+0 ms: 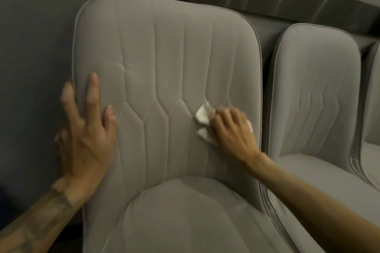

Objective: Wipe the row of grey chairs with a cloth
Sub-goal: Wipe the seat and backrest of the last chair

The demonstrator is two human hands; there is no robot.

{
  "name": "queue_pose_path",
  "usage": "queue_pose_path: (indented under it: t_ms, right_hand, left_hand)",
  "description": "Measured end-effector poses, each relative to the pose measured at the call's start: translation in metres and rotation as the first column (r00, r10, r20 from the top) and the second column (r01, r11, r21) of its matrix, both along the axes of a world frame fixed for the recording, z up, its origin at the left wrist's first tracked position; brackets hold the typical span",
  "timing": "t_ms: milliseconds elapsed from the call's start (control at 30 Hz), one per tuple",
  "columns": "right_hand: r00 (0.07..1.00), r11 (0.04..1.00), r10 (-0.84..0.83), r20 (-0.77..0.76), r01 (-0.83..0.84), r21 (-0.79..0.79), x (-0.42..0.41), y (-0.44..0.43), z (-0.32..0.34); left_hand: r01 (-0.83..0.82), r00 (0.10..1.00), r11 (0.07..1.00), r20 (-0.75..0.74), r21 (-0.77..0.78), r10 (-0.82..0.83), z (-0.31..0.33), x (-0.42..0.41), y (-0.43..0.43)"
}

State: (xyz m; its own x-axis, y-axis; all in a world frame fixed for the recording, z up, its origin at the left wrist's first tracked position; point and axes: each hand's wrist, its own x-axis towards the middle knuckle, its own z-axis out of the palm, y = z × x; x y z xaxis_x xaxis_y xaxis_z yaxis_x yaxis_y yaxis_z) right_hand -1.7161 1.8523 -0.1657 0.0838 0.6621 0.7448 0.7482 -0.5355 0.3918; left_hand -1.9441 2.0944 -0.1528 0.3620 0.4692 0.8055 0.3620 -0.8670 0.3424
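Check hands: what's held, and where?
Right hand grips the white cloth, bunched under its fingers, against the chair backrest. Left hand holds nothing; it rests on the backrest's left edge.

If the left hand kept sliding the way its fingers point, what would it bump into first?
The left hand lies flat on the backrest, fingers pointing up. It would likely slide over bare fabric to the rounded top corner, then meet the dark wall behind, though depth is unclear.

1 wide-angle view is given, taken from the person's head and aimed forward and down. The nearest grey chair (185, 211) is faced at close range, its backrest (164, 57) filling most of the view.
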Motion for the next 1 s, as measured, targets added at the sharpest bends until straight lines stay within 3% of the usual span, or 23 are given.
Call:
queue_pose_path:
  t_ms: [67, 267, 367, 467, 633, 700, 767, 867, 900, 1000]
  right_hand:
    - [1.000, 0.997, 0.013, 0.020, -0.012, -0.077, -0.001, -0.004, -0.007]
    - [0.996, 0.962, -0.058, -0.066, 0.074, 0.264, 0.015, 0.023, 0.024]
    - [0.997, 0.989, -0.025, -0.068, 0.035, 0.145, -0.007, 0.015, -0.026]
    - [0.998, 0.998, 0.003, -0.059, 0.001, 0.063, -0.006, 0.008, -0.025]
    - [0.992, 0.942, -0.042, -0.120, 0.079, 0.326, 0.009, 0.021, 0.003]
    - [0.993, 0.972, -0.064, -0.104, 0.085, 0.221, -0.002, 0.018, -0.027]
    - [0.999, 0.999, -0.035, -0.042, 0.035, 0.011, -0.012, 0.008, -0.056]
    - [0.999, 0.988, 0.040, 0.031, -0.035, -0.150, -0.010, -0.001, -0.044]
    - [0.998, 0.994, 0.058, 0.026, -0.055, -0.097, -0.005, 0.003, -0.026]
    - [0.999, 0.967, -0.019, 0.041, 0.008, 0.255, 0.020, 0.021, 0.049]
  left_hand:
    - [0.001, 1.000, 1.000, -0.004, -0.001, -0.001, 0.000, 0.000, -0.001]
    - [0.005, 1.000, 0.999, 0.007, 0.047, -0.006, -0.001, 0.001, 0.001]
    - [0.013, 1.000, 0.999, 0.007, 0.036, -0.013, 0.000, 0.001, 0.002]
    - [0.013, 1.000, 1.000, -0.002, 0.016, -0.013, 0.000, 0.000, 0.000]
    - [0.010, 1.000, 1.000, 0.005, 0.028, -0.010, -0.001, 0.000, 0.000]
    - [0.015, 1.000, 0.999, 0.010, 0.034, -0.016, -0.001, 0.000, 0.000]
    - [0.021, 1.000, 0.999, 0.003, 0.025, -0.021, 0.000, -0.001, 0.000]
    - [0.026, 1.000, 1.000, 0.000, 0.005, -0.026, 0.002, -0.001, -0.002]
    - [0.021, 1.000, 1.000, 0.000, 0.005, -0.021, 0.001, -0.001, -0.003]
    - [0.004, 1.000, 1.000, 0.005, 0.017, -0.004, 0.001, 0.000, -0.002]
